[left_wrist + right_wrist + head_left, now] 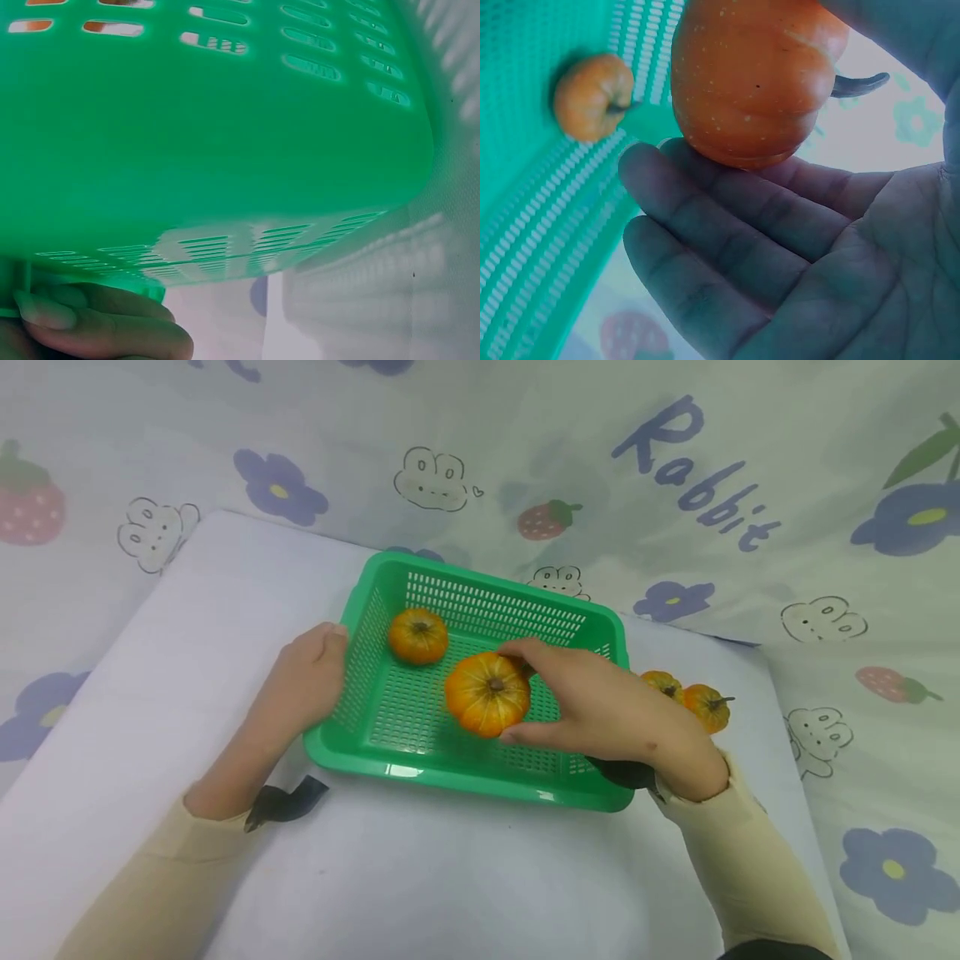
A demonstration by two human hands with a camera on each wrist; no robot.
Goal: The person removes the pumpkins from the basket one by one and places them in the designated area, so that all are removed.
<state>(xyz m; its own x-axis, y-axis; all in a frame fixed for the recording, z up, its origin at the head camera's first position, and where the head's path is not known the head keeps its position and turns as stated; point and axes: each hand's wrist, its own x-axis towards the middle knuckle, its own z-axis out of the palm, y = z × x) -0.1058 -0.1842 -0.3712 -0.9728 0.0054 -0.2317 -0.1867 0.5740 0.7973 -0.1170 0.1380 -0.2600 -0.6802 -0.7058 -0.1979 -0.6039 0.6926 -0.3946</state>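
Note:
A green plastic basket (465, 785) with slotted walls stands on the white table. My left hand (307, 677) grips its left rim; in the left wrist view, curled fingers (112, 322) show at the rim beside the basket's outer wall (225, 150). Over the basket, my right hand (592, 697) holds a small orange pumpkin (487, 695) between thumb and fingers. The right wrist view shows this pumpkin (754, 82) from the side, its dark stem pointing toward the palm. Another orange pumpkin (417, 637) sits inside the basket at the back left.
Two more small pumpkins, one (707, 707) in front of the other (663, 685), lie on the table just right of the basket, partly behind the right forearm. A patterned cloth (480, 435) hangs behind the white table (420, 877).

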